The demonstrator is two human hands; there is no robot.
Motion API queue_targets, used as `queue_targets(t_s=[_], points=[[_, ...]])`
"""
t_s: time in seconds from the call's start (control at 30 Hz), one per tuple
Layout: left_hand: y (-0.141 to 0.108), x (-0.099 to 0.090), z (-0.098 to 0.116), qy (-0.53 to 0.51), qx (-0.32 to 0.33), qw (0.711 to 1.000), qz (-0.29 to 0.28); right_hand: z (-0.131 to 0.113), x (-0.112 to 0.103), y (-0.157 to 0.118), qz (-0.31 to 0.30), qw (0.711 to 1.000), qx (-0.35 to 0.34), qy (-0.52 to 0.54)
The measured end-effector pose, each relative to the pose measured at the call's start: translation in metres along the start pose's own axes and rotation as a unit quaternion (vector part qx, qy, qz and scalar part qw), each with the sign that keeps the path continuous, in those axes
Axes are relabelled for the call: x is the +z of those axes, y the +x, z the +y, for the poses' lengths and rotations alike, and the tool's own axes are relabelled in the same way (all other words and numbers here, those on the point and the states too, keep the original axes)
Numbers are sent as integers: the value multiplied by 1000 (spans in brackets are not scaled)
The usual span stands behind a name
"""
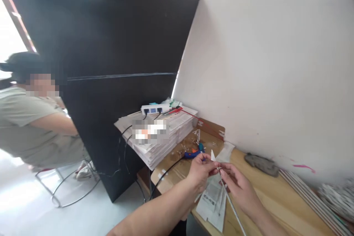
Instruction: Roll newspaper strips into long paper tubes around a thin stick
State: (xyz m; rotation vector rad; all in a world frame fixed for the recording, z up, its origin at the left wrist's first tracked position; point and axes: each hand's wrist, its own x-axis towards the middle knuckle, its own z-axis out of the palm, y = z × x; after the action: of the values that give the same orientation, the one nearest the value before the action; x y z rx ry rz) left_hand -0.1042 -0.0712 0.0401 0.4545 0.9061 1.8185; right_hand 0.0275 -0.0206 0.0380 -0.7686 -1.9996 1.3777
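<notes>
A thin, grey-white rolled paper stick slants up from the bottom edge, with a pointed white tip showing above my fingers. My left hand pinches it near the top, thumb and fingers closed together. Just below and to the right, my right hand also has its fingertips closed round the stick, almost touching the left ones. Under both hands lie printed paper sheets on the wooden table. Behind my left hand rests a blue glue gun with an orange part and a black cord.
Left of the table stands a tall paper stack carrying a power strip with plugs. Several long thin rods and a grey cloth-like thing lie along the wall. Beyond a black partition sits another person.
</notes>
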Motion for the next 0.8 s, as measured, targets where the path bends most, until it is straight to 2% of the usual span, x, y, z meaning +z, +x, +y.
queue_targets(t_s=[0.17, 0.3, 0.43, 0.6, 0.67, 0.73, 0.8], points=[[-15, -14, 1, 11, 21, 1000, 6, -11, 20, 8, 33, 997, -34, -55], [-15, -21, -7, 23, 29, 999, -18, -14, 28, 15, 58, 994, -43, -87], [-16, -29, -13, 39, 5, 998, -41, -15, 28, 15, 97, 983, -32, -154], [-21, -34, -7, 19, -34, 999, -18, -29, 29, 11, 100, 967, -58, -226], [-23, -36, -1, 27, -48, 998, -14, -34, 29, 15, 84, 977, -48, -191], [-27, -40, 7, 32, -57, 998, -15, -35, 28, 22, 58, 994, -6, -92], [-32, -49, 15, 29, -60, 998, -9, -31, 31, 31, 37, 998, 47, 13]])
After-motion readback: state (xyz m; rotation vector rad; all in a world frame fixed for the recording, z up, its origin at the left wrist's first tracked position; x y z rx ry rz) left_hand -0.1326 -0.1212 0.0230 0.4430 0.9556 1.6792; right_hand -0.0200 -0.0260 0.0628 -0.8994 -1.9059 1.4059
